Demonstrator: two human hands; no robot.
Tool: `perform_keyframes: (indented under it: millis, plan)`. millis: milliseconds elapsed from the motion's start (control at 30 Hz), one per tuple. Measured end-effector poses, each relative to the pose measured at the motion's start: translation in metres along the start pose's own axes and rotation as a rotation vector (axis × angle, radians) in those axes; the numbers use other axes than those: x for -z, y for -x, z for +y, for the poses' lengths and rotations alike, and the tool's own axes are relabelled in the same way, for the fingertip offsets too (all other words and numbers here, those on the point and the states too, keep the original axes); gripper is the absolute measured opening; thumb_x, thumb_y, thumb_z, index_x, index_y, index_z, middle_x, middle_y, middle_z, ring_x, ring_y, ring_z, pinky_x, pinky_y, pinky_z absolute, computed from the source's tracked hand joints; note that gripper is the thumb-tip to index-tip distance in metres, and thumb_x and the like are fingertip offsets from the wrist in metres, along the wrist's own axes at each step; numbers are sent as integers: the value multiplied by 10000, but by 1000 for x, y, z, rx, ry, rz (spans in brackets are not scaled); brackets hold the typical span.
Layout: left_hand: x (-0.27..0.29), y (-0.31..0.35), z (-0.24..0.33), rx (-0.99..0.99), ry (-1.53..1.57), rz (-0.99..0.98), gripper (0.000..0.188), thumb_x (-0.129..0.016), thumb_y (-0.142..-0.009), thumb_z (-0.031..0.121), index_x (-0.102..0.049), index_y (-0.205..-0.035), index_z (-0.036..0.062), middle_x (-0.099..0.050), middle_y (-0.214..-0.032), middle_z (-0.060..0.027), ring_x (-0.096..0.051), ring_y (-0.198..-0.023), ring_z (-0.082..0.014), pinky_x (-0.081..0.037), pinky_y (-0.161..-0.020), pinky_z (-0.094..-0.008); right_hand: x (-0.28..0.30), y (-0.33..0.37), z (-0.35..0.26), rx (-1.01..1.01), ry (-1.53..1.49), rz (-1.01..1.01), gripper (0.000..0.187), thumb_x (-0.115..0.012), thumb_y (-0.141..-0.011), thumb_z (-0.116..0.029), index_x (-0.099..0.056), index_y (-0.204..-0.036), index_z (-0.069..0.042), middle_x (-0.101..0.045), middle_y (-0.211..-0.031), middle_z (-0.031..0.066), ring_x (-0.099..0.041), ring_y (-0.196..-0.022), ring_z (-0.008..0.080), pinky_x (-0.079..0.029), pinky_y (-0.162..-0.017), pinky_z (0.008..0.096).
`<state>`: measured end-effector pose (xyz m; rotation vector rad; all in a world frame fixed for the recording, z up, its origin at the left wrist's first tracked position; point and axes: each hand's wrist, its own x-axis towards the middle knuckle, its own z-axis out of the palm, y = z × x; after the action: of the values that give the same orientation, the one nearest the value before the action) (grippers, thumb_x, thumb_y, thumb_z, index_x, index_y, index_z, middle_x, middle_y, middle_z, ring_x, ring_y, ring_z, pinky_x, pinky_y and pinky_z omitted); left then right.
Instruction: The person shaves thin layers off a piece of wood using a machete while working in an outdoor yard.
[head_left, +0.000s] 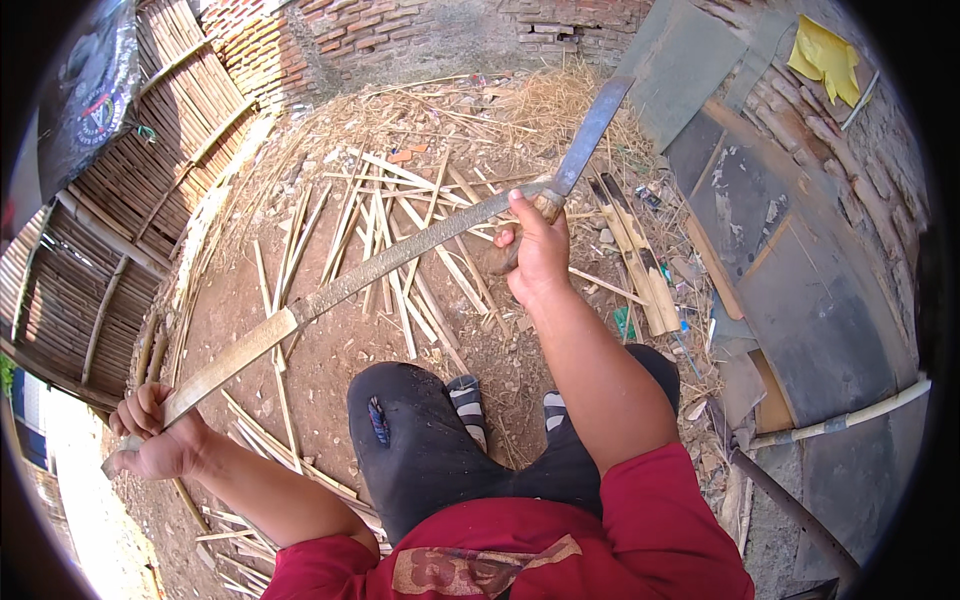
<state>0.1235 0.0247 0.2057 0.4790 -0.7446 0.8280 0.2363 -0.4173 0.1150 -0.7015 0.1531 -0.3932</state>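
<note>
A long bamboo strip [400, 250] slants across the picture, from lower left to upper middle. My left hand [160, 435] is wrapped round its lower left end. My right hand [538, 245] grips the wooden handle of a machete [595, 135], whose blade points up and away to the right. The strip's far end meets the machete where blade and handle join, close to my right thumb. I cannot tell whether the edge bites into the bamboo.
Many split bamboo sticks [375, 215] lie scattered on the dirt ground. Two dark-marked bamboo pieces [640, 270] rest at the right. Grey panels [790, 280] lean there below a yellow cloth [825, 60]. A woven bamboo wall [170, 130] stands left, a brick wall [400, 35] behind.
</note>
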Motion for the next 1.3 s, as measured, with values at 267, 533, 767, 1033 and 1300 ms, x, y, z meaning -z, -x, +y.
perform_keyframes:
  millis: [267, 533, 767, 1033, 1300]
  plan:
    - [-54, 45, -42, 60, -566, 313, 772, -236, -1026, 693, -462, -1383, 47, -522, -995, -74, -520, -932, -224, -479, -825, -396, 26, -6, -57, 185, 10, 58, 249, -688, -893, -11, -481, -997, -103, -564, -931, 55, -521, -616, 134, -477, -546, 298]
    - [-59, 91, -69, 337, -693, 322, 872, -367, -950, 770, -447, -1437, 51, -627, -984, -54, -606, -760, -164, -537, -688, -307, 86, -22, -83, 184, -52, 117, 256, -664, -887, 7, -482, -1025, -109, -666, -1112, 118, -499, -657, 120, -469, -596, 295]
    - [-21, 140, -58, 770, -848, 241, 985, -305, -882, 864, -466, -1412, 50, -572, -747, -28, -543, -576, -164, -440, -544, -292, 120, -36, -91, 164, -82, 157, 122, -595, -920, 29, -541, -941, -79, -663, -1192, 146, -487, -658, 103, -459, -624, 309]
    - [11, 207, -33, 1266, -769, 326, 1077, -185, -798, 969, -501, -1290, 65, -507, -728, -33, -434, -526, -151, -335, -506, -279, 143, -54, -84, 133, -161, 17, 83, -567, -939, -3, -572, -1022, -3, -487, -794, -11, -447, -658, 82, -417, -669, 265]
    - [2, 220, 40, 1931, -739, -159, 597, -611, -946, 635, -623, -963, 39, -475, -668, 28, -397, -564, -70, -313, -517, -233, 134, -52, -70, 114, -50, -12, 147, -586, -925, 33, -516, -965, -90, -655, -1193, 143, -485, -677, 86, -450, -670, 288]
